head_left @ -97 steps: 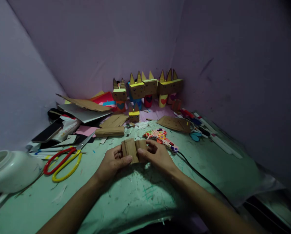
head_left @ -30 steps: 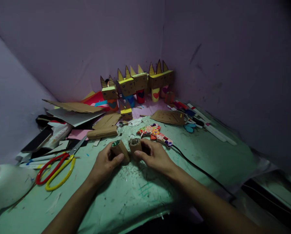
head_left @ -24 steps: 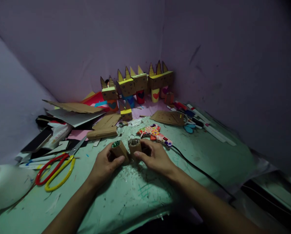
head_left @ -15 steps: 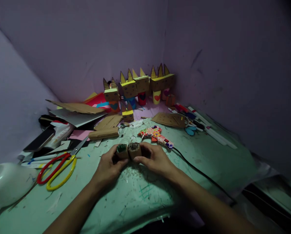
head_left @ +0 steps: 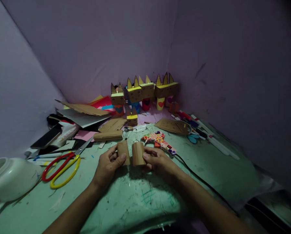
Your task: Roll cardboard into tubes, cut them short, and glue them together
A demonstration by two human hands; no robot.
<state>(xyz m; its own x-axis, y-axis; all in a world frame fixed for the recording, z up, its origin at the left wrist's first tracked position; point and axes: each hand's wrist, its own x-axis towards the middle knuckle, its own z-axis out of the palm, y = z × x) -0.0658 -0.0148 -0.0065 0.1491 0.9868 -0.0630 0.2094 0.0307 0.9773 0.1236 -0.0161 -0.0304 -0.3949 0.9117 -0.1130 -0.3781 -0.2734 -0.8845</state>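
Observation:
My left hand [head_left: 108,165] pinches a small brown cardboard roll [head_left: 124,152] between thumb and fingers. My right hand [head_left: 158,161] grips a second cardboard roll [head_left: 138,153] the same way. Both rolls stand upright side by side, close together, just above the green cutting mat [head_left: 135,198]. A narrow gap shows between them. Both forearms reach in from the bottom edge.
Red and yellow scissors [head_left: 62,164] lie left of my hands. A patterned glue gun [head_left: 160,141] with a black cord lies right behind them. Cardboard animal figures [head_left: 142,92] stand in the corner, markers [head_left: 204,130] at right, a white jar [head_left: 11,175] at far left, cardboard scraps [head_left: 108,130] behind.
The two rolls were tilted with their open ends facing up and pressed together; now they are turned upright, sides towards me, slightly apart.

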